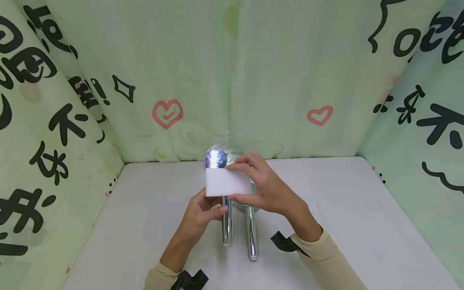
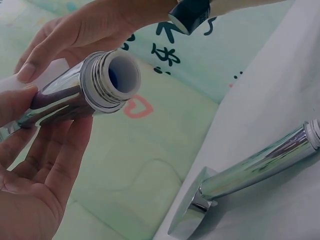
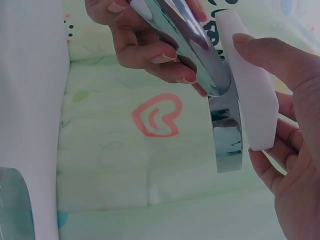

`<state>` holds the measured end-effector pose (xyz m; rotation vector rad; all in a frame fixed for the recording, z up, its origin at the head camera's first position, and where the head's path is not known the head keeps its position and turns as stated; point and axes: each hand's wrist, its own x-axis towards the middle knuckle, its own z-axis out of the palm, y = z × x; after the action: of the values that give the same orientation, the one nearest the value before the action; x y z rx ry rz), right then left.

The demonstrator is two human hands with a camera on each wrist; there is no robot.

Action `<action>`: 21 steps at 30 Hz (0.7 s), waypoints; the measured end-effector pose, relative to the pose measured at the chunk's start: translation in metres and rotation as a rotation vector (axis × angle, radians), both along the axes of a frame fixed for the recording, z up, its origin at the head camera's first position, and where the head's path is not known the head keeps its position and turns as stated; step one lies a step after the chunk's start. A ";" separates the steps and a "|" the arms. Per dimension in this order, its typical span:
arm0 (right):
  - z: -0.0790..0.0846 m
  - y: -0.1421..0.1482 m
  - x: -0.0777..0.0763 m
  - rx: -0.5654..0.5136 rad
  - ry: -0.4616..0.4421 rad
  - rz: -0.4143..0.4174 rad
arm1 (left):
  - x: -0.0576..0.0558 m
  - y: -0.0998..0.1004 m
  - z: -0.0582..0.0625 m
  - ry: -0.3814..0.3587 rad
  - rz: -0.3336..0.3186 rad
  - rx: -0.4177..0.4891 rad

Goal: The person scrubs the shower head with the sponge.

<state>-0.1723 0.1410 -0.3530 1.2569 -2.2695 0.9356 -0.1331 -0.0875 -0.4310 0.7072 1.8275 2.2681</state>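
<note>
My left hand (image 1: pixel 197 213) grips the handle of a chrome shower head (image 1: pixel 227 227), thumb on one side and fingers behind it. The shower head is raised, its round head pointing away and its threaded, hollow handle end facing back, as the left wrist view shows. A white rectangular sponge (image 1: pixel 226 182) is pinched between the thumb and fingers of my right hand (image 1: pixel 270 187). In the right wrist view the sponge (image 3: pixel 255 95) lies right along the round head (image 3: pixel 227 142). A second chrome shower head (image 1: pixel 251 231) rests on the table, partly hidden behind the sponge and right hand.
The white-covered table (image 1: pixel 326 225) is enclosed at the back and sides by a pale green curtain (image 1: pixel 275 72) printed with black characters and red hearts. Black straps (image 1: pixel 190 280) sit at both wrists, over beige sleeves (image 1: pixel 333 257).
</note>
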 end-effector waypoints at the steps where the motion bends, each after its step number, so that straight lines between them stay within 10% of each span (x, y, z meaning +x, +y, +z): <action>1: 0.000 -0.001 0.000 0.003 0.003 0.001 | 0.000 0.000 0.000 -0.005 0.004 0.001; 21: 0.014 -0.003 -0.004 -0.096 0.038 -0.206 | 0.004 0.004 -0.001 0.069 -0.019 -0.029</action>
<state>-0.1760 0.1377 -0.3389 0.9706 -2.2447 0.9250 -0.1295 -0.0830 -0.4323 0.8048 1.8715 2.2270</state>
